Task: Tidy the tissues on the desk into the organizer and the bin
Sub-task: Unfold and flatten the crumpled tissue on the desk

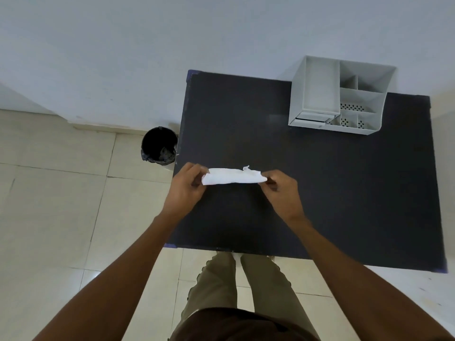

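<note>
A white tissue (234,176), folded into a long strip, is stretched between both hands just above the left part of the dark desk (320,180). My left hand (187,188) pinches its left end and my right hand (283,190) pinches its right end. A grey-white desk organizer (317,87) with several compartments stands at the far right of the desk. A black bin (158,146) with a dark liner stands on the floor beside the desk's left edge, with some crumpled material inside.
A white wall runs behind the desk and bin. Pale floor tiles (61,217) spread out to the left and in front. My legs stand at the desk's near edge.
</note>
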